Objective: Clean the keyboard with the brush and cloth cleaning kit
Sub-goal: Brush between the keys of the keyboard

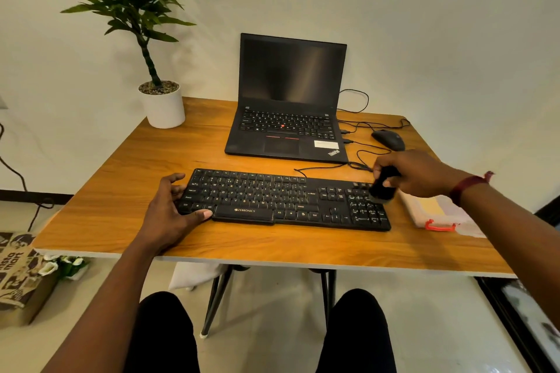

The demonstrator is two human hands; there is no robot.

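Where the counter [121,166] is running off behind and to the left of the keyboard [272,200], a white plant pot [163,106] is standing. The left hand [172,206] is resting on the keyboard's left end, fingers spread and loosely bent over the outer keys, thumb lying along the front edge. It is steadying rather than clutching. The keyboard is lying flat near the counter's front edge, and a laptop [288,100] is sitting open just behind it.

Over the keyboard's right end, the brush [382,186] is pointing down, with its bristles seeming to touch the number keys. The right hand [415,172] is wrapping its fingers and thumb around the dark handle. A mouse [388,139] is lying behind the keyboard's right end. Just beside that end, a pale cloth [430,209] is waiting in what looks like a clear case with a red clasp.

The keyboard is probably light, stiff plastic and likely to slide on the smooth wood, so bracing it at the frame looks sensible. Its keycaps may lift under hard strokes. The brush seems light and soft-tipped, and is best held by the handle.
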